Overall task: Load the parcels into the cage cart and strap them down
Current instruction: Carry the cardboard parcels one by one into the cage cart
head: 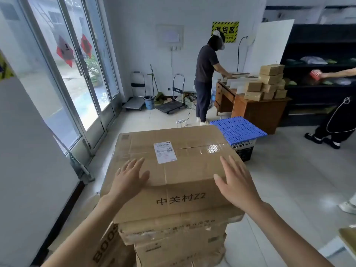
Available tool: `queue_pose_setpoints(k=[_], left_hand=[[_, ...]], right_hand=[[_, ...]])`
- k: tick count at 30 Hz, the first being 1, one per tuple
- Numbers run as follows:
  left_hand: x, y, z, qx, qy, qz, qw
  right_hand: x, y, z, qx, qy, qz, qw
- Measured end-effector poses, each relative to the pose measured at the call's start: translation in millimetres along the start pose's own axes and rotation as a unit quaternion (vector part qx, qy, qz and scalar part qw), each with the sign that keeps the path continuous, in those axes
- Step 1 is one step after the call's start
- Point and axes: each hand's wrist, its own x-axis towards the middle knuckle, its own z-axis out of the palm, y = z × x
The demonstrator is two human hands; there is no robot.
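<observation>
The large brown cardboard parcel sat in the lower centre of the frame atop a stack of other cardboard boxes. The left hand lay flat on its near top edge and the right hand at its near right corner, both with fingers straight and spread, gripping nothing. Pale floor tiles ran to glass doors at upper left and a wooden desk at upper right.

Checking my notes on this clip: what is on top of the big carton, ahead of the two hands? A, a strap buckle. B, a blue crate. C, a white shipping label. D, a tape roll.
C: a white shipping label is stuck flat on the top carton, just beyond the open left hand and right hand.
</observation>
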Motion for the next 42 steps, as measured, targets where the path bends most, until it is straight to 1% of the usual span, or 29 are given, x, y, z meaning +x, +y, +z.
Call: queue_pose_setpoints(k=[3, 5, 7, 11, 15, 20, 26, 31, 35, 38, 42], left_hand=[[34.0, -15.1, 8.7, 0.02, 0.011, -0.068, 0.997], [51.4, -28.4, 11.8, 0.037, -0.008, -0.109, 0.993], [62.9, -40.0, 16.0, 0.049, -0.02, -0.143, 0.988], [92.1, -65.8, 13.8, -0.015, -0.036, -0.192, 0.981], [110.0, -81.7, 12.3, -0.041, -0.045, -0.239, 0.969], [109.4, -92.3, 16.8, -0.124, -0.022, -0.291, 0.948], [107.4, -95.3, 20.4, -0.139, -0.005, -0.3, 0.944], [92.1, -81.7, 11.4, -0.136, 0.019, -0.3, 0.944], [68.9, -70.7, -4.9, -0.137, 0.05, -0.321, 0.936], [38.8, -70.0, -27.6, -0.133, 0.114, -0.346, 0.922], [-16.3, -76.8, -67.9, -0.096, 0.191, -0.399, 0.892]], right_hand=[[44.8, 19.6, 8.4, -0.024, 0.004, -0.001, 1.0], [75.1, 28.4, 14.2, -0.035, -0.024, 0.005, 0.999], [96.3, 33.0, 23.0, -0.042, -0.046, 0.03, 0.998], [134.5, 39.7, 27.5, -0.01, -0.052, 0.093, 0.994], [163.9, 44.9, 23.4, 0.022, -0.071, 0.165, 0.983], [164.6, 43.1, 32.8, -0.002, -0.043, 0.182, 0.982], [160.2, 47.7, 37.8, 0.008, -0.022, 0.186, 0.982], [152.1, 51.6, 36.8, 0.033, -0.009, 0.197, 0.98], [154.8, 44.2, 30.2, 0.044, -0.012, 0.165, 0.985], [163.2, 24.7, 20.7, 0.066, -0.002, 0.117, 0.991], [174.7, -16.9, 13.9, 0.118, -0.002, 0.03, 0.993]])
